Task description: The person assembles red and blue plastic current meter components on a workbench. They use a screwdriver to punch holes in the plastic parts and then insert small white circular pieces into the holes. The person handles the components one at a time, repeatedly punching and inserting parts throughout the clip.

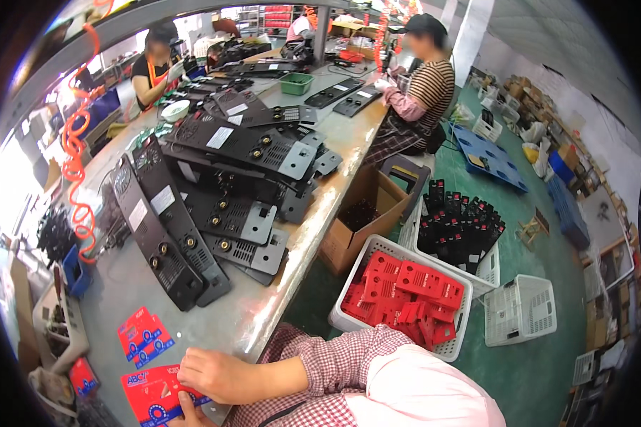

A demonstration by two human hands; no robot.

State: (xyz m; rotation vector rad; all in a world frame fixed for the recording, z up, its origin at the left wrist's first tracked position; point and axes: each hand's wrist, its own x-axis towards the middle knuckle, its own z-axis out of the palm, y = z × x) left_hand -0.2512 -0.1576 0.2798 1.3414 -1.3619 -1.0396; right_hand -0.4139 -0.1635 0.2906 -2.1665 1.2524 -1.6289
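A red-and-blue printed card (144, 398) lies low over the near end of the metal workbench (253, 324). My right hand (217, 374) is closed at its upper right edge, fingers bent over it. From the lower edge of the picture comes my left hand (189, 415), its thumb laid on the card's lower right part; the rest of that hand is mostly out of sight. Just beyond are more red-and-blue cards (144, 336), overlapping. Farther along the bench, long black perforated panels (153, 235) with brass-coloured fittings and white labels are piled at angles.
At right on the green floor stand a white basket of red plates (409, 285), another with black pieces (457, 231), an open carton (367, 206) and an empty-looking white crate (520, 309). Orange coiled hoses (78, 164) hang at left. Two co-workers (424, 78) sit farther along.
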